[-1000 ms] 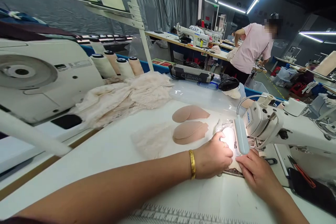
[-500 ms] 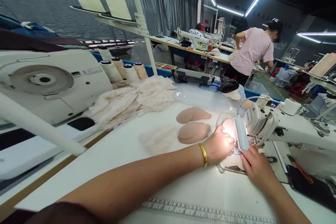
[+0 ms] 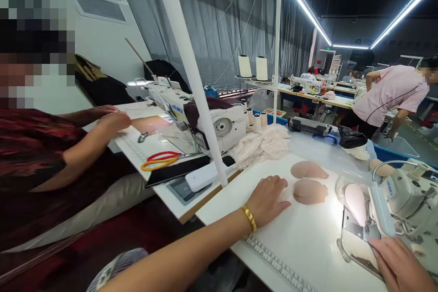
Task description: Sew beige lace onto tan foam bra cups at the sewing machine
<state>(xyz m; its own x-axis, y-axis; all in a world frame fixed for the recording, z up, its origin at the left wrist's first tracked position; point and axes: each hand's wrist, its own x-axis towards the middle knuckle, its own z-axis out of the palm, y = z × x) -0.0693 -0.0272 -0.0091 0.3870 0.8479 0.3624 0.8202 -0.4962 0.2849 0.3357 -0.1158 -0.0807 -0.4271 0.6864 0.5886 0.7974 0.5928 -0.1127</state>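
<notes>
Left hand (image 3: 269, 200) over the white tabletop (image 3: 253, 255) beside two beige cup-shaped fabric pieces (image 3: 310, 192); right hand (image 3: 402, 260) at the sewing machine (image 3: 407, 196).
Left: palm down, fingers loosely spread, thumb apart, gold bangle (image 3: 249, 217) on wrist; anything under the palm is hidden. Right: fingers close together, fingertips near the needle area; can't tell if they pinch anything. Pale pink cup piece (image 3: 356, 203) lies on the machine bed beside the lit lamp (image 3: 382, 210), narrow end toward the right fingertips.
</notes>
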